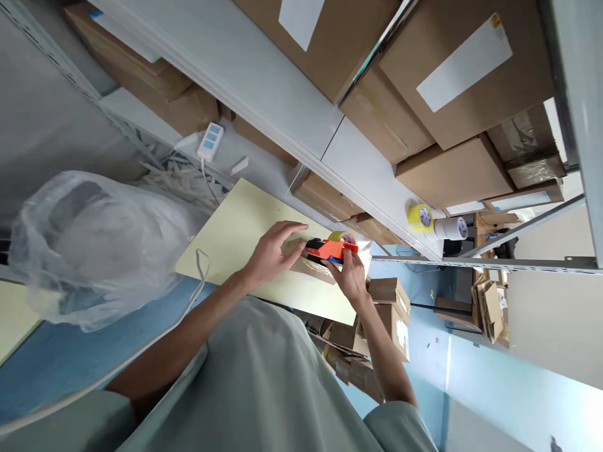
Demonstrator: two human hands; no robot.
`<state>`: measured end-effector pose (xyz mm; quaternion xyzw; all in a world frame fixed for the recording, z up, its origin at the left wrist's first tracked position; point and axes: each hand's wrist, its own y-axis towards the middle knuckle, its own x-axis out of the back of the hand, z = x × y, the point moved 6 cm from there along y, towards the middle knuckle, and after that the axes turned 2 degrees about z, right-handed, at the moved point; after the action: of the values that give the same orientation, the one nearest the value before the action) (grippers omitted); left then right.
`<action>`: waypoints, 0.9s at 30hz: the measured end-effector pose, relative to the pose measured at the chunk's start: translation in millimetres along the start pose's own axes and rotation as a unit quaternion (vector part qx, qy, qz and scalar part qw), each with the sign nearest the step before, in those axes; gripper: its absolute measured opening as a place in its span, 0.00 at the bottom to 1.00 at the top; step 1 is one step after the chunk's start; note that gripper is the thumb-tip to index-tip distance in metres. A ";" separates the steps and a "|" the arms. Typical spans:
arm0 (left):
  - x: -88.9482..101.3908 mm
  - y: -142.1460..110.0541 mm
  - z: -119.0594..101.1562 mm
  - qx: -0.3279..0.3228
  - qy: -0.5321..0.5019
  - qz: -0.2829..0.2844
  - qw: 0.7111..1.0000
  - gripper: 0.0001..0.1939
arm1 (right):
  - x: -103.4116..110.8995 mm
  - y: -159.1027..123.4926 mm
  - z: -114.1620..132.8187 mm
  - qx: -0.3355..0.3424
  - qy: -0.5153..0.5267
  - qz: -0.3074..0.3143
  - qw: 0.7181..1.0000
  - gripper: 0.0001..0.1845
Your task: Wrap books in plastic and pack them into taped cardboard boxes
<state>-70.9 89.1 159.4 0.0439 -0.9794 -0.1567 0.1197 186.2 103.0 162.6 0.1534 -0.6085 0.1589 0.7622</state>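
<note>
Two bare hands are over the desk (226, 238), well inside its near edge. The right hand (351, 274) grips one orange tape dispenser (332, 250), fitted with one yellow roll (342, 236). The left hand (277, 250) is wide, thumb and fingers parted beside the dispenser's black end; from where I stand I can't tell if it touches anything. Under the dispenser lies one small carton (313, 269), between the desk's near and far edges, toward its right end. I'd judge the step in hand is working the dispenser over that carton; the next move seems to call for a steady left hand and the dispenser kept level.

Off the desk's left end bulges one clear plastic bag (117, 232). Past the far left corner sits one power strip (210, 141). Beyond the far edge runs the shelf (282, 100); by its right end stand one yellow tape roll (420, 216) and at least one white roll (451, 228). Above are several big cartons (452, 69), too overlapped for me to count.
</note>
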 end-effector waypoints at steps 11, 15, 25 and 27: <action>-3.0 -20.6 21.0 -0.025 -0.015 0.120 0.992 0.09 | -1.9 -22.5 33.3 0.077 -0.049 0.076 0.993 0.28; -2.4 -26.1 29.4 -0.008 -0.034 0.133 0.991 0.06 | -6.5 -24.1 39.3 0.067 -0.059 0.127 0.988 0.30; -21.9 -45.6 89.8 0.210 -0.181 0.186 0.942 0.22 | -4.6 -14.1 58.3 -0.065 -0.080 0.320 0.942 0.32; -31.3 -52.8 104.3 0.251 -0.214 0.191 0.924 0.28 | -4.1 -10.1 62.0 -0.106 -0.087 0.355 0.925 0.31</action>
<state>-63.9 73.9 39.5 -0.1503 -0.9787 0.1140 -0.0805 135.1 67.2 171.4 -0.1412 -0.7003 0.3401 0.6115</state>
